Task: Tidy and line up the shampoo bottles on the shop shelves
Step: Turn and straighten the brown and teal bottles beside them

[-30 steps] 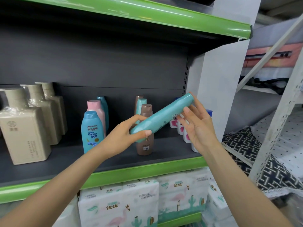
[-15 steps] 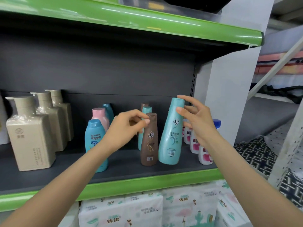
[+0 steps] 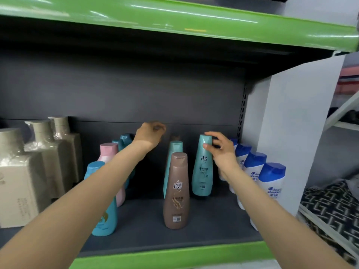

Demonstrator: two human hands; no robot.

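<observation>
Your right hand point(image 3: 221, 152) is holding the teal bottle point(image 3: 202, 167) by its cap end, thumb on the front and fingers curling over the top and far side, so that grip is closing on the bottle from its right. The bottle is standing on the shelf point(image 3: 204, 226) with its long axis near upright, tipping slightly away from your palm at the top, and its base is sitting just below and left of the grip. Your left hand point(image 3: 150, 135) is hanging further back, fingers loosely curled and holding nothing, above and left of a second teal bottle point(image 3: 173, 152) that is standing behind the brown bottle point(image 3: 176, 193). The right hand is the nearer one for squaring the held bottle; it is sitting further back than the brown bottle, which it would probably need to come level with. The bottles are looking like smooth glossy plastic, tapering from wide oval bases to narrow flat caps, likely slippery and easy to topple. Just right of your grip, the white bottles with blue caps point(image 3: 272, 183) are forming a row.
</observation>
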